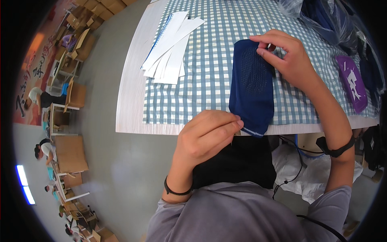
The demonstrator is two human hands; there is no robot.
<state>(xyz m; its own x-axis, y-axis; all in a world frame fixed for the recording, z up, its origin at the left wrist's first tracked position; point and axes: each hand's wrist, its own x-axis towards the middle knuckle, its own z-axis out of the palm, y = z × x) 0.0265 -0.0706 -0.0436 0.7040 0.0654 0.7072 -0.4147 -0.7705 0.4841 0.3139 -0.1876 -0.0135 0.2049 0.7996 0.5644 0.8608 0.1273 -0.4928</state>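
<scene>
A dark blue sock (252,86) with a patch of small raised dots lies lengthwise on the checked cloth. Its near end has a white-stitched edge and hangs slightly over the table's front edge. My left hand (209,135) pinches the near left corner of the sock between thumb and fingers. At the far end, my right hand (288,56) has its thumb and index finger on the sock's top right edge, the fingers curled in. Part of the sock's right side is hidden under that hand.
White paper strips (171,48) lie fanned out at the far left of the checked cloth (209,80). A purple package (352,84) sits on the right, near clear plastic bags with dark contents (318,18). Cables hang below the table. Other people work at tables far left.
</scene>
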